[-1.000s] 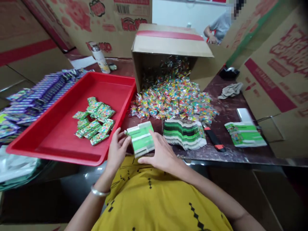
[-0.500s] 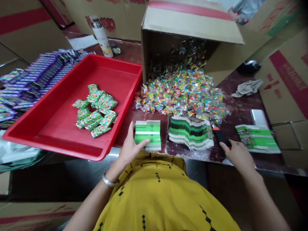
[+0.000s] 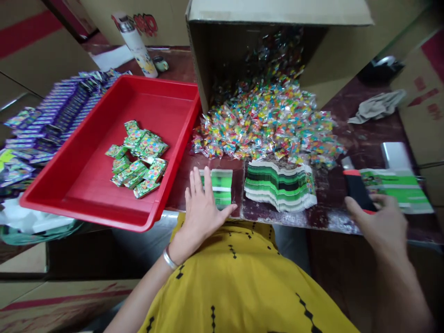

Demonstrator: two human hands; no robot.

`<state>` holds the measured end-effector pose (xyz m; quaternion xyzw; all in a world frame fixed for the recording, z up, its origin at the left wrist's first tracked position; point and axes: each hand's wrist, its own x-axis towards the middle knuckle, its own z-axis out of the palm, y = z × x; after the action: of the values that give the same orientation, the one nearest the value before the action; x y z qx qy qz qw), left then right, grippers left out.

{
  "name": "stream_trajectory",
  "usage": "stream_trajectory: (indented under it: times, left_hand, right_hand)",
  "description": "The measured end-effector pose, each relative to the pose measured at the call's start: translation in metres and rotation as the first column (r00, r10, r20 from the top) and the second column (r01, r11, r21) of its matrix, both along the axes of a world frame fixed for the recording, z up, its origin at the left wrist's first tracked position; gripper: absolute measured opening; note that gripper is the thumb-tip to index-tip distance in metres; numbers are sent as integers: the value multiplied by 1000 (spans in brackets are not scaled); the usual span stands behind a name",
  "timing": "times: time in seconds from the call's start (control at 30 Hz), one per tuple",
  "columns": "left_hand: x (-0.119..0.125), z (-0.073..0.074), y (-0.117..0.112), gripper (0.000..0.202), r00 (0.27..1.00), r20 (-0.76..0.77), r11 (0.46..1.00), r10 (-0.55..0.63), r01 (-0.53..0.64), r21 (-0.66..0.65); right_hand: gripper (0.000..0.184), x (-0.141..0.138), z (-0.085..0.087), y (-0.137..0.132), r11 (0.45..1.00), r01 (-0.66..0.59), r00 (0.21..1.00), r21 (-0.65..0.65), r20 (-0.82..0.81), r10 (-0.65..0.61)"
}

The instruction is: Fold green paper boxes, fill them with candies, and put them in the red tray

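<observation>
My left hand (image 3: 202, 207) lies flat, fingers stretched out, on a small bundle of green-and-white cards (image 3: 219, 186) at the table's front edge. My right hand (image 3: 383, 225) is closed round a black utility knife with an orange end (image 3: 356, 189), lifted at the right. A fanned stack of green cards (image 3: 279, 185) lies between the hands. Behind it, a heap of colourful wrapped sweets (image 3: 267, 125) spills from a tipped cardboard box (image 3: 277, 18). A red tray (image 3: 83, 185) on the left holds several green packets (image 3: 138, 159).
Purple packets (image 3: 52, 122) are stacked left of the tray. A bottle (image 3: 135, 39) stands at the back left. A grey cloth (image 3: 378, 106), a white block (image 3: 393, 155) and another green card bundle (image 3: 398, 187) lie on the right. Cardboard boxes surround the table.
My right hand left the green bundle, reached right and picked up the knife. My left hand went from holding the bundle's side to lying flat on top of it.
</observation>
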<state>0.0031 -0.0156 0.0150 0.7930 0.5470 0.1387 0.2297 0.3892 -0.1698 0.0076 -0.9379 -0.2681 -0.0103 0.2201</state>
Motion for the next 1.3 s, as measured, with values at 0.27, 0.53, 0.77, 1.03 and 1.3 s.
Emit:
stream_trajectory:
  times: [0.27,0.53,0.77,1.03,1.3]
  left_hand:
    - [-34,3,-13,129,997,73,1000,-20,20,5]
    - [-72,16,24,64,960,-140,959,-242,259,118]
    - [-82,27,62,64,821,-378,885,-427,466,12]
    - [-46,23,17,124,960,-258,994,-106,95,-55]
    - [-7,4,-8,129,983,-181,999,40,-38,18]
  right_hand:
    - [39,-91,36,11,861,-109,786,497,-487,381]
    - [24,-67,31,13,736,80,750,672,-527,399]
    - [26,-58,19,-9,750,187,716,634,-611,338]
    - [19,-97,24,-8,827,14,448,562,-743,497]
    - [33,-170,17,35,785,-467,31,407,-880,475]
